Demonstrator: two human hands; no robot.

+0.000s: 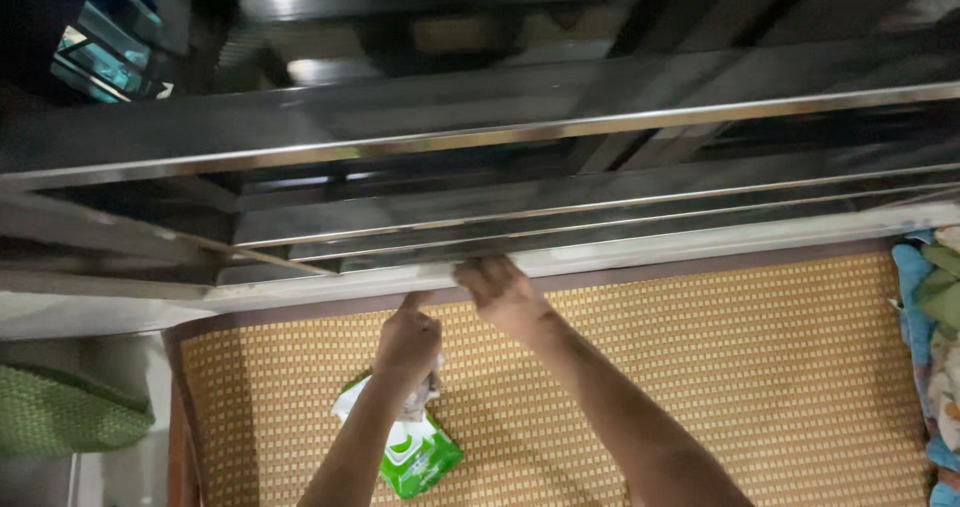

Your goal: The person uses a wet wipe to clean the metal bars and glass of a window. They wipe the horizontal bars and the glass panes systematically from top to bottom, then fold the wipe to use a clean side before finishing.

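Window-sill ledge (640, 252), pale and running across the view, is where both hands meet: it lies directly under the fingertips of the right hand (500, 292), which reaches forward and presses its curled fingers onto the ledge's near edge. Whether those fingers pinch anything between them cannot be told; they are bent over the edge and hidden. Just to the left of that contact, the left hand (408, 342) is closed into a loose fist around a crumpled whitish wipe (425, 392), with one finger raised so that its tip touches the underside of the same edge. Below the left wrist, partly covered by the forearm, lies a green and white packet of wipes (415, 457) on a woven straw mat (700, 367). Beyond the ledge, above both hands, run dark metal window rails (500, 132) with shiny strips. Far right of the hands, patterned cloth (935, 337) borders the mat.
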